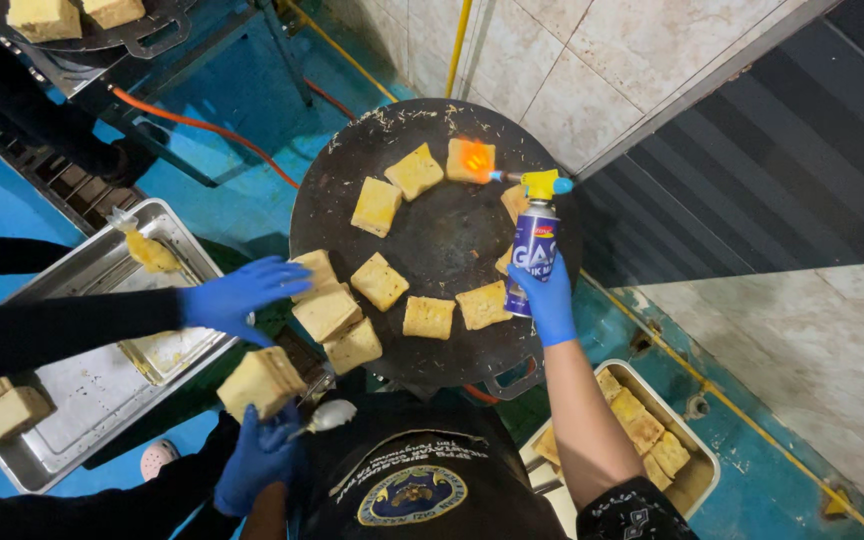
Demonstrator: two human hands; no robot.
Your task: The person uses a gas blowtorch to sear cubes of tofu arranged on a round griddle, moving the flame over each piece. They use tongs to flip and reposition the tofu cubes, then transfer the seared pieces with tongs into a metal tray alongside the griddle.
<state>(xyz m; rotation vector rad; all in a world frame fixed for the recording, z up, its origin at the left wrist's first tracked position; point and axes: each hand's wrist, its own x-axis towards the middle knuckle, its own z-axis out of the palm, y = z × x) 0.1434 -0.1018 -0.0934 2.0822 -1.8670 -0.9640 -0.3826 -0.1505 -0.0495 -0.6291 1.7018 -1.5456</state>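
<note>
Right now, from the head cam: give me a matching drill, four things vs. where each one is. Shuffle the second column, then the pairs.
Things
1. gas torch
2. flame
3. bread stack
4. spoon

Places
A. on a slice at the far edge of the griddle
B. in the left hand, above the spoon
C. in the right hand, upright over the griddle
D. poking out of the left hand's grip, near the griddle's near edge

Pairs: 1-C, 2-A, 3-B, 4-D
</note>
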